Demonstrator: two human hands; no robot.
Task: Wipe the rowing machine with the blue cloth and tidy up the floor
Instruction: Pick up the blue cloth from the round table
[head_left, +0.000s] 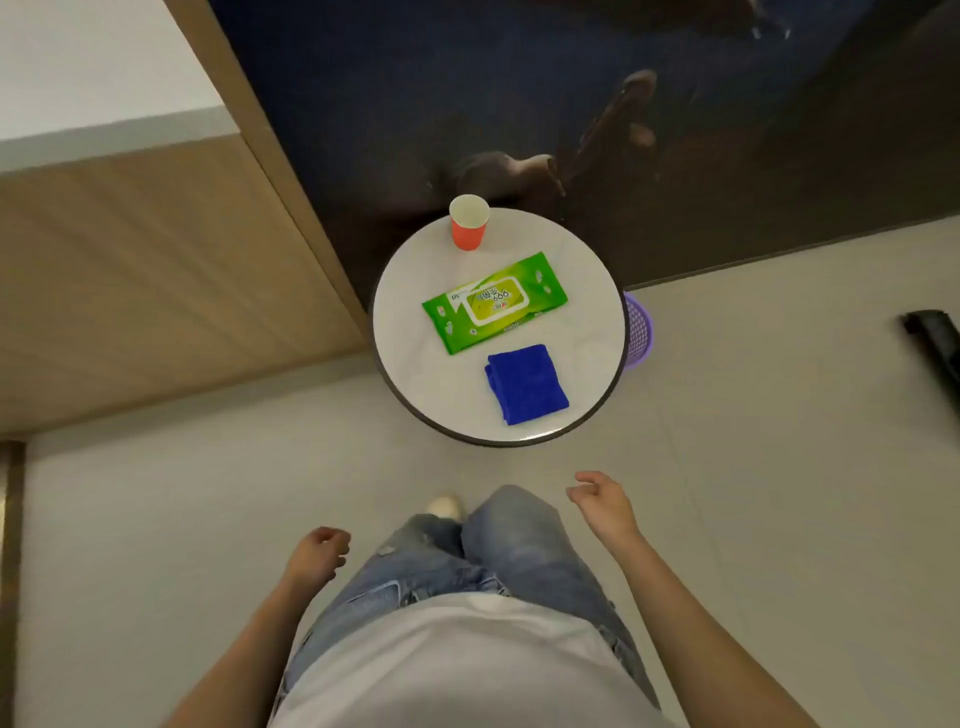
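On the round white table (410, 364), near its front edge, the folded blue cloth (526, 383) is lying just beside a green wet-wipe pack (493, 302). Both hands are hanging loosely curled, holding nothing. The right hand (602, 501) is nearer; it should be pinching every folded layer together.

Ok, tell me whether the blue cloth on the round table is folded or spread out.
Folded. The blue cloth lies as a compact rectangle with layered edges along its left side, near the table's front edge.

green wipes pack (494, 303), label reads "999", upside down
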